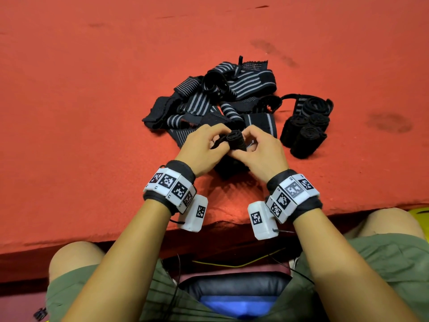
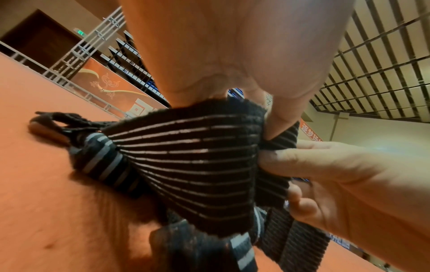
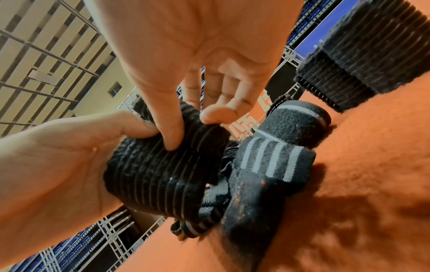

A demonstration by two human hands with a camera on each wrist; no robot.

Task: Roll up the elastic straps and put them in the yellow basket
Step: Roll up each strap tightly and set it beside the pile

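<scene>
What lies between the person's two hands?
A partly rolled black strap, pinched by the left hand and the right hand; the head view shows this best.

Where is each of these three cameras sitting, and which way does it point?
Head: worn on the head, looking down at the red mat, both forearms and knees.
Left wrist: along the left hand at the strap; the right hand shows too.
Right wrist: along the right hand at the same strap; the left hand shows beside it.
Shared: all three see both hands gripping that strap.
</scene>
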